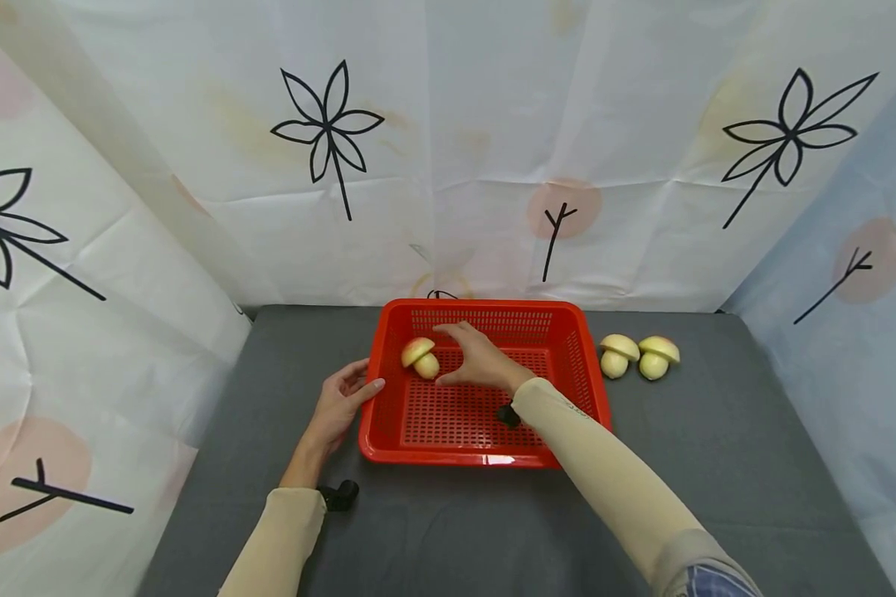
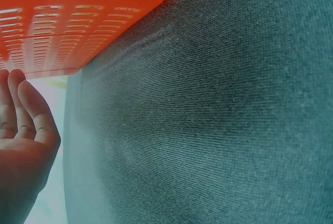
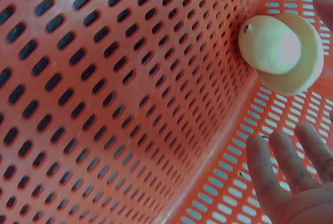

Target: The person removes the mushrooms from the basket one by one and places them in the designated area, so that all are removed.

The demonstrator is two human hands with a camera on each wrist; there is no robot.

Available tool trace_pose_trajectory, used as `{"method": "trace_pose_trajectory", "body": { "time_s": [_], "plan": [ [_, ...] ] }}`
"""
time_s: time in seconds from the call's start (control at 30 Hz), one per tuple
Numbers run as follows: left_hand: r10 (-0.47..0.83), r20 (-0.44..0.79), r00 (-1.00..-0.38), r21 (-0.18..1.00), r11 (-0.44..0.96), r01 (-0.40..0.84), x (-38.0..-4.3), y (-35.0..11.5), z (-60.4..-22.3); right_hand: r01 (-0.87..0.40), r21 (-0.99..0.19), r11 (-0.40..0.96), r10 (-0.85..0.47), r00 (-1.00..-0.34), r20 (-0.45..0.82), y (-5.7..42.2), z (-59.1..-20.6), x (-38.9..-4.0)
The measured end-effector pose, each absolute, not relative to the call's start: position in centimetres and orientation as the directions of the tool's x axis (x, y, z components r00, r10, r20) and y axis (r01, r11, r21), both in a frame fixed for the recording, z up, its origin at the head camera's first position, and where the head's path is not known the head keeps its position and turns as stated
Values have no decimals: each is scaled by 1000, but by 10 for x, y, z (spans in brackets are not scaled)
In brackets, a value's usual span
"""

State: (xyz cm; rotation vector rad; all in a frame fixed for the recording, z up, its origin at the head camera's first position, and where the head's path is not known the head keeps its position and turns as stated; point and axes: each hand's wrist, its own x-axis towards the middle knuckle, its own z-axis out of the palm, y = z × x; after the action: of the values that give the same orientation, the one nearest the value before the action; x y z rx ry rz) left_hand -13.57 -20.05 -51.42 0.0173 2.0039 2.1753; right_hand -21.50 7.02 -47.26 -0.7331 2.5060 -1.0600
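Observation:
A toy mushroom (image 1: 421, 358) with a yellow-and-red cap lies tilted at the left end of a red plastic basket (image 1: 485, 458). My right hand (image 1: 478, 358) is inside the basket, thumb and fingers spread beside the mushroom with a gap between. In the right wrist view, the mushroom (image 3: 270, 47) is near the slotted wall, above my extended fingers (image 3: 286, 161). At the basket's left side is my left hand (image 1: 341, 400), thumb at the rim and fingers along the outside. The left wrist view shows its fingers (image 2: 26, 109) nearly straight, tips by the basket wall (image 2: 78, 21).
Two more toy mushrooms, one (image 1: 618, 355) beside the other (image 1: 657, 356), stand to the right of the basket. A dark grey cloth (image 1: 724, 464) covers the table. White printed curtains (image 1: 455, 166) enclose its back and sides.

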Motion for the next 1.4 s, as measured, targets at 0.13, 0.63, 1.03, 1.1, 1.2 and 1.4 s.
{"method": "trace_pose_trajectory", "body": {
  "time_s": [0.13, 0.63, 1.03, 1.1, 1.2, 1.4],
  "plan": [
    [148, -111, -983, 990, -73, -123, -136, -200, -514, -336, -722, 605, -566, -819, -93, 62, -476, -218],
    [132, -128, -983, 987, -76, -139, -138, -201, -517, -347, -703, 621, -575, -811, -108, 40, -481, -221],
    [138, -123, -983, 987, -83, -135, -137, -200, -514, -348, -705, 618, -587, -801, -119, 35, -494, -219],
    [137, -125, -983, 987, -83, -137, -137, -200, -515, -352, -702, 619, -588, -800, -119, 35, -496, -218],
    [135, -128, -983, 987, -82, -140, -137, -200, -515, -357, -701, 617, -589, -801, -110, 35, -498, -216],
    [128, -129, -983, 986, -88, -141, -136, -199, -514, -350, -694, 629, -565, -820, -98, 36, -502, -214]
  ]
}}
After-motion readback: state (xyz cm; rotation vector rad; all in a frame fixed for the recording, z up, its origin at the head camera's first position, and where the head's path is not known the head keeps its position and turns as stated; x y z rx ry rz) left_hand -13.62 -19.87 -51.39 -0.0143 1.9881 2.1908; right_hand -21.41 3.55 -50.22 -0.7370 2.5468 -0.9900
